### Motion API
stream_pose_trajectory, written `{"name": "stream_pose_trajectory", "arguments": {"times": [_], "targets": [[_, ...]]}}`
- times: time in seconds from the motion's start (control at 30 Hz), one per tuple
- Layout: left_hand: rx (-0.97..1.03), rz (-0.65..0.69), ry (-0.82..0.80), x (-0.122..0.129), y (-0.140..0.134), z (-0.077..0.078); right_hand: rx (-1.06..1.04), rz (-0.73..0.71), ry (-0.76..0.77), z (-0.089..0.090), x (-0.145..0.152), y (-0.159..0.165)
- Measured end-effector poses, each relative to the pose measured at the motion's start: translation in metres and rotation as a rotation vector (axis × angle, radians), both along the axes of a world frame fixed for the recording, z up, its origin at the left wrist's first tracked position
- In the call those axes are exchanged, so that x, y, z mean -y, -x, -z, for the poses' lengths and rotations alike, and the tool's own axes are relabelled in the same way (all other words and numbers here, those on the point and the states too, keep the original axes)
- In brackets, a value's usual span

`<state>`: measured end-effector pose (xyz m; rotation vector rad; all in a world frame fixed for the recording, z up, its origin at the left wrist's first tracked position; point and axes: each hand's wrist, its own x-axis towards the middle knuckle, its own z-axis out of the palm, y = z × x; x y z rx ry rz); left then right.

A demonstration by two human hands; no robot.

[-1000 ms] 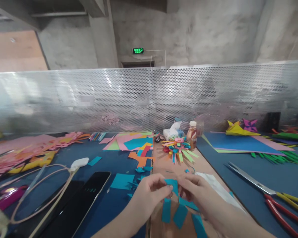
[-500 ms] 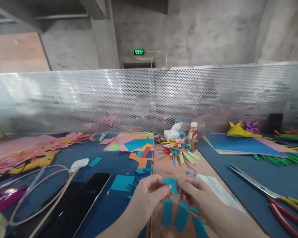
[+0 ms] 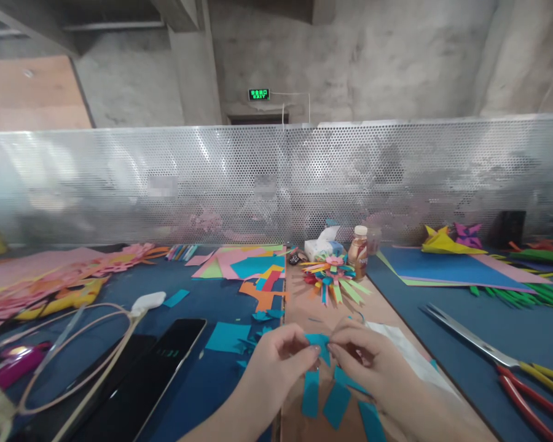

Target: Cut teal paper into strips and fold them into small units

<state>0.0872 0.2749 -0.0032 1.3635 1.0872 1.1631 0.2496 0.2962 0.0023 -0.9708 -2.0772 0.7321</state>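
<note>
Between my two hands, above the brown board (image 3: pixel 299 301), is a small piece of blue paper (image 3: pixel 320 341). My left hand (image 3: pixel 281 356) pinches its left side between thumb and fingers. The right side is pinched by my right hand (image 3: pixel 362 353). Below them lie several blue paper strips (image 3: pixel 310 394), one partly under my right hand. To the left, a blue paper square (image 3: pixel 228 337) and folded blue pieces (image 3: pixel 267 315) rest on the dark blue table. A multicoloured paper flower (image 3: pixel 334 276) stands farther back on the board.
On the right lie large scissors (image 3: pixel 488 353) with red and yellow handles, and a white tissue (image 3: pixel 410 350). At left are a phone (image 3: pixel 166 356), a cable with a white plug (image 3: pixel 148 302) and coloured paper sheets (image 3: pixel 225 261). A bottle (image 3: pixel 358 252) and tissue box (image 3: pixel 322 247) stand behind.
The right thumb and fingers have shifted on the blue paper, and less of its face now shows between my hands. The strips on the board have stayed put.
</note>
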Motion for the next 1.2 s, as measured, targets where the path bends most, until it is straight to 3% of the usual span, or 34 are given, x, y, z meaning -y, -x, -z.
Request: {"name": "stream_pose_trajectory", "arguments": {"times": [0.2,0.4,0.47,0.57,0.73,0.83,1.03,1.2], "targets": [[-0.046,0.014,-0.02,0.002,-0.002,0.002,0.103,0.007,-0.176,0.003,-0.001,0.0],[-0.132,0.0,-0.052,0.003,-0.003,0.007,0.109,0.085,-0.463,0.015,-0.001,0.004],[-0.12,-0.004,-0.042,0.003,-0.003,0.005,0.127,0.091,-0.479,0.014,0.001,0.004],[-0.038,0.001,-0.002,0.004,-0.003,-0.002,0.067,0.053,-0.283,0.005,0.003,0.004],[0.045,0.011,0.07,0.005,-0.004,-0.009,-0.234,0.041,0.414,-0.005,-0.001,0.005],[0.052,0.036,0.06,0.005,-0.003,-0.007,-0.373,-0.013,0.691,-0.002,-0.002,0.008],[0.056,0.053,0.044,0.005,-0.002,-0.002,-0.493,-0.052,0.847,0.001,0.001,0.011],[0.057,0.045,0.054,0.005,-0.003,-0.004,-0.495,-0.021,0.839,0.0,0.0,0.01]]}}
